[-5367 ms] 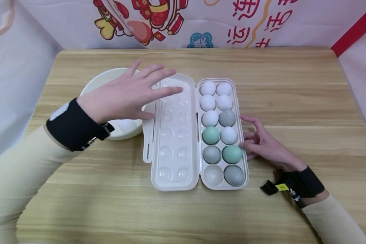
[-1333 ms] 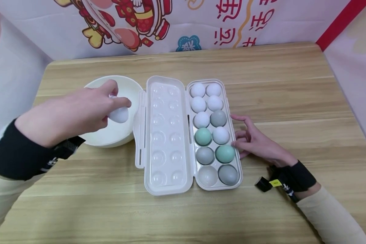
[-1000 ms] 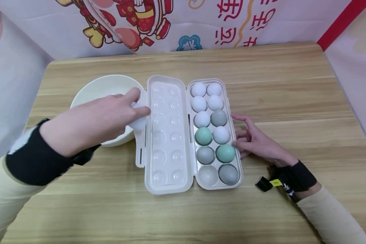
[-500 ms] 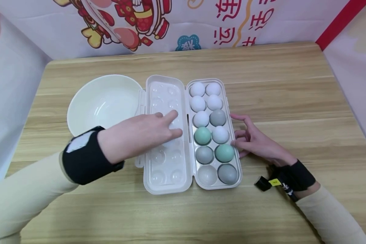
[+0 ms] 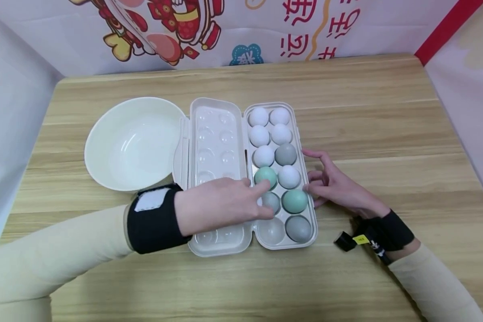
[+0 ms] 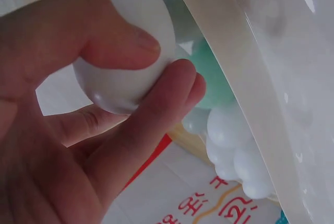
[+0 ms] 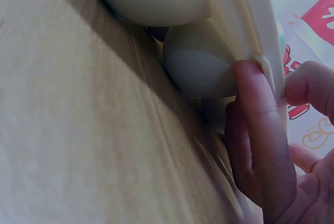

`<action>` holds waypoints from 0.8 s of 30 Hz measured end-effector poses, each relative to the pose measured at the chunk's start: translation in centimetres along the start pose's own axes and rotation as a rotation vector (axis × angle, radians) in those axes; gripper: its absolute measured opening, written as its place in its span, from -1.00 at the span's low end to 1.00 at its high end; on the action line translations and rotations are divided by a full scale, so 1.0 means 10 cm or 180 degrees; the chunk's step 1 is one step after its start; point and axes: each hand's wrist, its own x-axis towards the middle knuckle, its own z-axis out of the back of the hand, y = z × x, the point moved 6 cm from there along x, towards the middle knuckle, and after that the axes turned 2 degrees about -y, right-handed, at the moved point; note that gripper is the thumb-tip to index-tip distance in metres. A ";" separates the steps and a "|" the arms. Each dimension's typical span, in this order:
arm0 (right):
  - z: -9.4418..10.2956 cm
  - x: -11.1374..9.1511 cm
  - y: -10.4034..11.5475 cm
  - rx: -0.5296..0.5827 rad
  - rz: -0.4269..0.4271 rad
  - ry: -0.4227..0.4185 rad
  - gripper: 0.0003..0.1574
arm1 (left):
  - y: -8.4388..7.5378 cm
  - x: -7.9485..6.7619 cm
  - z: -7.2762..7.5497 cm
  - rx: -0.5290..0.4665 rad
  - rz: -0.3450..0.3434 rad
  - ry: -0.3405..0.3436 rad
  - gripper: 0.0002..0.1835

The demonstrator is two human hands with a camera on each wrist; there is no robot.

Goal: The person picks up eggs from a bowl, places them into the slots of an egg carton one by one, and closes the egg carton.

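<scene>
My left hand point(image 5: 221, 203) reaches over the egg box lid point(image 5: 215, 134) to the lower rows of the egg box point(image 5: 271, 232). Its thumb and fingers pinch a white egg point(image 6: 138, 10), plain in the left wrist view and mostly hidden by the hand from above. Below that hand lie a green egg point(image 5: 265, 174) and a grey egg point(image 5: 270, 201), both seated in cups. The front left cup holds no egg. At the box's right side my right hand point(image 5: 342, 185) grips the rim, with fingers on both faces of it in the right wrist view.
A white bowl point(image 5: 133, 143) stands left of the lid, right beside the lid's latch flap point(image 5: 181, 156). Several white eggs fill the back rows, with a second green egg point(image 5: 294, 201) and a grey egg point(image 5: 298, 229) in front. A printed cloth point(image 5: 245, 27) hangs behind the wooden table point(image 5: 366, 98).
Empty and spread about five seconds ago, my left hand later gripped a white egg over the bowl. It has since carried the egg rightward across the lid. My right hand keeps its hold.
</scene>
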 end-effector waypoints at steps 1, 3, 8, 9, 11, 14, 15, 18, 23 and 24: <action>0.00 0.00 0.00 -0.0014 0.0002 0.0001 0.01 | -0.02 0.02 -0.02 0.0022 -0.0036 -0.0024 -0.63; 0.00 0.00 0.00 -0.0032 0.0007 0.0002 0.01 | -0.07 0.05 -0.04 0.0080 -0.0125 -0.0091 -0.64; 0.01 0.00 0.00 0.0007 0.0040 0.0026 0.01 | -0.20 0.12 -0.09 0.0338 -0.0361 -0.0392 -0.71; 0.01 0.00 0.00 0.0016 0.0047 0.0030 0.01 | -0.23 0.14 -0.10 0.0391 -0.0387 -0.0425 -0.72; 0.01 0.00 0.00 0.0039 0.0057 0.0046 0.01 | -0.29 0.16 -0.10 0.0462 -0.0415 -0.0454 -0.75; 0.01 0.00 0.00 0.0041 0.0044 0.0045 0.00 | -0.36 0.21 -0.11 0.0478 -0.0453 -0.0348 -0.79; 0.01 0.00 0.00 0.0047 0.0034 0.0046 0.00 | -0.38 0.23 -0.12 0.0455 -0.0464 -0.0282 -0.79; 0.01 0.00 0.00 0.0055 0.0020 0.0052 -0.01 | -0.43 0.29 -0.12 0.0491 -0.0546 -0.0176 -0.80; 0.00 0.00 0.00 0.0075 0.0031 0.0080 0.00 | -0.48 0.39 -0.13 0.0648 -0.0685 0.0017 -0.75; 0.00 0.00 0.00 0.0074 0.0033 0.0081 0.00 | -0.48 0.41 -0.13 0.0679 -0.0704 0.0059 -0.74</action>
